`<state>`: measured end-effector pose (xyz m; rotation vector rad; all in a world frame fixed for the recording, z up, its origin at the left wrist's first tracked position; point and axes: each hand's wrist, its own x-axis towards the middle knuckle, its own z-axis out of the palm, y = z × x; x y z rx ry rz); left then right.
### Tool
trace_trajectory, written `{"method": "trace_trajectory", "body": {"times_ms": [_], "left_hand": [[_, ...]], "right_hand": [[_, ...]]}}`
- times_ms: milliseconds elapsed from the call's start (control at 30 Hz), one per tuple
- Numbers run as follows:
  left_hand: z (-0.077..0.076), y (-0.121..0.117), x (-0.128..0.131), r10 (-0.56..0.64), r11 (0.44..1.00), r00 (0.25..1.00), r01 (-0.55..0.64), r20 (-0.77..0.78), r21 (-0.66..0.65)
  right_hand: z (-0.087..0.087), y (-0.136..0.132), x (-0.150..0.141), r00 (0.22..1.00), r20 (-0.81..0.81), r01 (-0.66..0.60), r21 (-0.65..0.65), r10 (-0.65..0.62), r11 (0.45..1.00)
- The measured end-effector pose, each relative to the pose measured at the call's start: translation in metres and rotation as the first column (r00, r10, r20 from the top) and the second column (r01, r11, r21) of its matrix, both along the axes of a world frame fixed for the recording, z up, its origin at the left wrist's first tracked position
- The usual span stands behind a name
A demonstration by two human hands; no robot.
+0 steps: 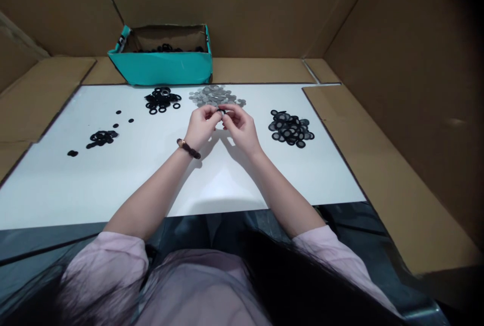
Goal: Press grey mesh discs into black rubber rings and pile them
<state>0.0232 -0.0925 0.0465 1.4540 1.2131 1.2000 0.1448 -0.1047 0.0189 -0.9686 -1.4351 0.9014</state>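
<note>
My left hand and my right hand meet over the white sheet, fingers pinched together on a small black ring between them. A dark bead bracelet circles my left wrist. Just beyond my fingertips lies a heap of grey discs. A heap of black rings sits to its left. To the right of my right hand lies a pile of black rings with grey centres.
A teal box holding black rings stands at the back. A smaller pile of black pieces and a few loose ones lie at the left. Cardboard walls enclose the bench on all sides.
</note>
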Motion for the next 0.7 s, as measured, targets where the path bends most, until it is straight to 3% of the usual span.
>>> {"method": "trace_trajectory", "body": {"times_ms": [267,500,700], "left_hand": [[0.002,-0.001,-0.001,-0.053,0.995,0.999,0.053,0.0,-0.082],[0.004,0.0,-0.003,-0.093,0.99,0.995,0.089,-0.026,-0.107],[0.008,-0.002,-0.001,-0.156,0.984,0.986,0.149,-0.065,-0.098]], "right_hand": [[-0.002,0.002,0.002,1.0,0.018,0.003,0.03,-0.004,1.0],[-0.008,0.011,0.008,0.999,-0.019,-0.037,-0.086,0.035,0.996],[0.003,0.012,0.02,0.995,-0.002,-0.097,-0.127,0.097,0.987]]}}
